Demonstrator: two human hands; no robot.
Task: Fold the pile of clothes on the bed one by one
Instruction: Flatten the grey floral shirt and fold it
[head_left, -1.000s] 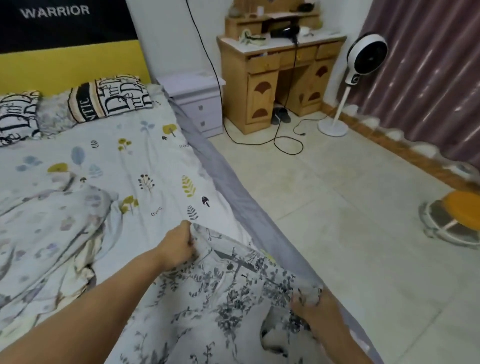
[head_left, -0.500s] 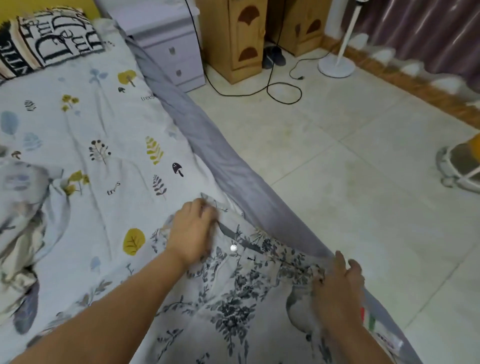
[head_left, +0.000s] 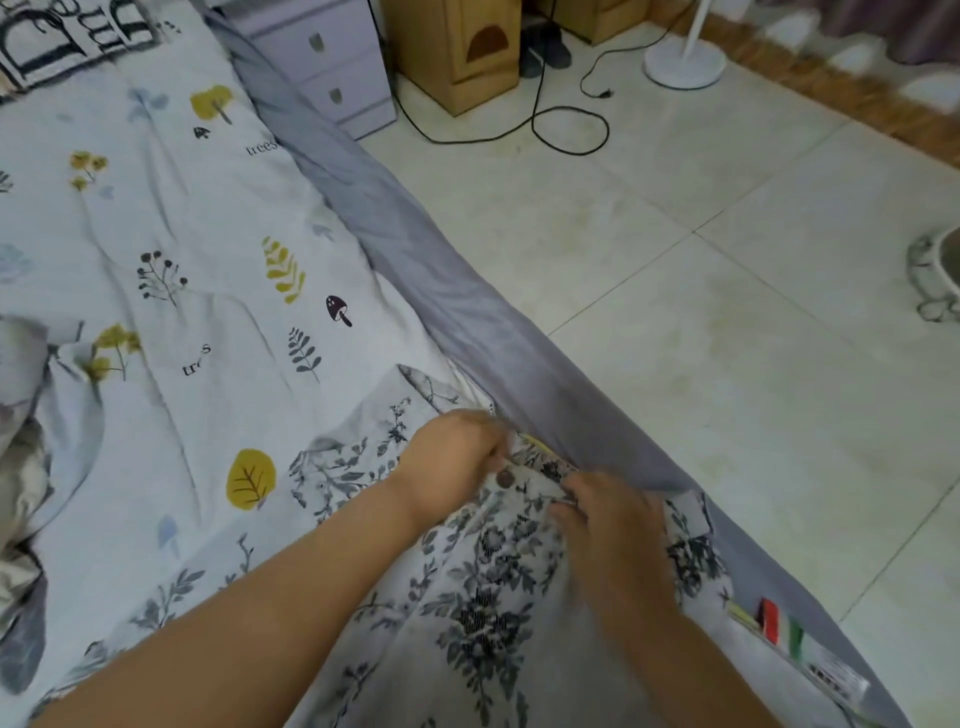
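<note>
Both hands pinch the floral garment (head_left: 483, 613) at its buttoned top edge: left hand (head_left: 452, 462) beside the button (head_left: 503, 479), right hand (head_left: 608, 525) just across it. Garment lies flat along the bed's (head_left: 182, 249) right edge.

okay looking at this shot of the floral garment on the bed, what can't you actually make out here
Head view, the only one:
- Fingers of the left hand and right hand: motion-blurred, so the grip on the floral garment near its button is unclear.
- Garment type: lower part cut off by the bottom edge, middle covered by forearms.
- Label text: too small.
- Pillow: cut off at the top edge.
</note>
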